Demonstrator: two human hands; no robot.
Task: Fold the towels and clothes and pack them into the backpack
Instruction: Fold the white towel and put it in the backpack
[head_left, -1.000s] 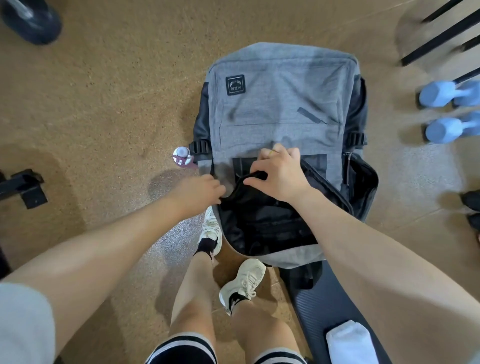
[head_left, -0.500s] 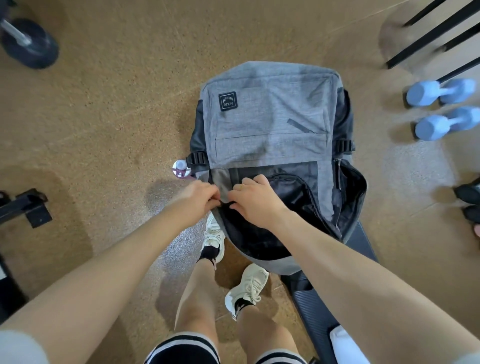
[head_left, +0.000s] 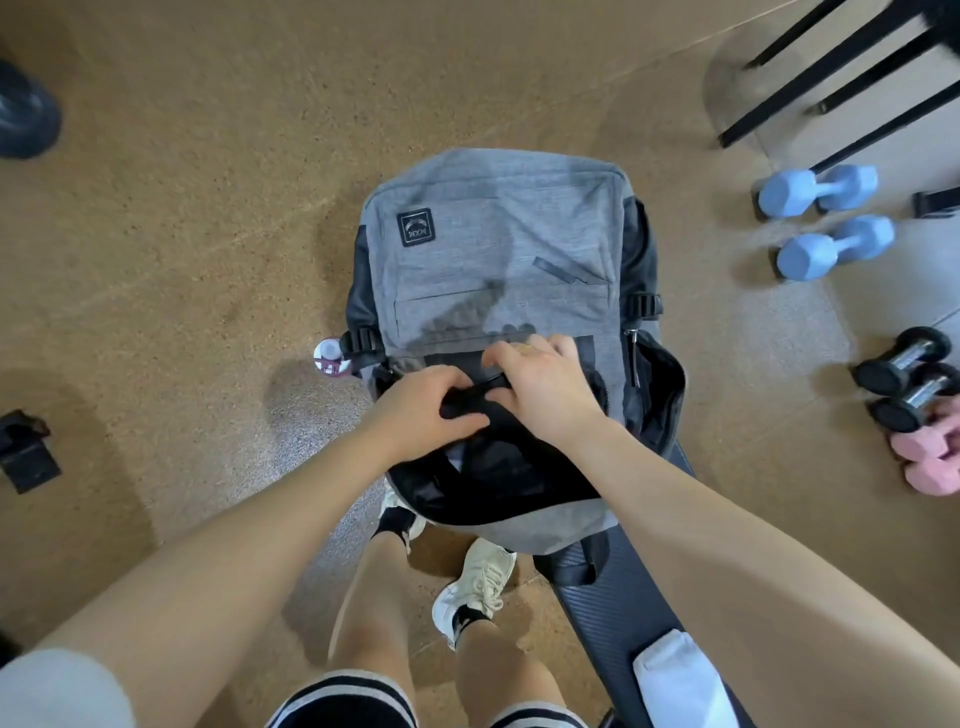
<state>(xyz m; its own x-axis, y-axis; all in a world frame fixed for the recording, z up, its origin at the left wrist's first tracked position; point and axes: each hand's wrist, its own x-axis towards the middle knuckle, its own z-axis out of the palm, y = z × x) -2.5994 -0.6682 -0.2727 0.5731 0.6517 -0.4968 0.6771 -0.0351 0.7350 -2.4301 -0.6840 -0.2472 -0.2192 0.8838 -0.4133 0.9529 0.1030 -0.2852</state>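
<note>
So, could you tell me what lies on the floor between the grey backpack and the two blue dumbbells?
Nothing: in the head view, the floor between the grey backpack and the blue dumbbells is bare.

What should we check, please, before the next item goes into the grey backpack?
1. Backpack lying flat on the floor: ok.
2. Main opening wide enough to load: cannot tell; both hands cover part of it.
3. Left hand and right hand free to pick something up: not ok; both grip the black edge of the opening.
4. Folded white cloth within reach on the black mat: ok.
5. Room left inside: cannot tell; the interior is dark.
</note>
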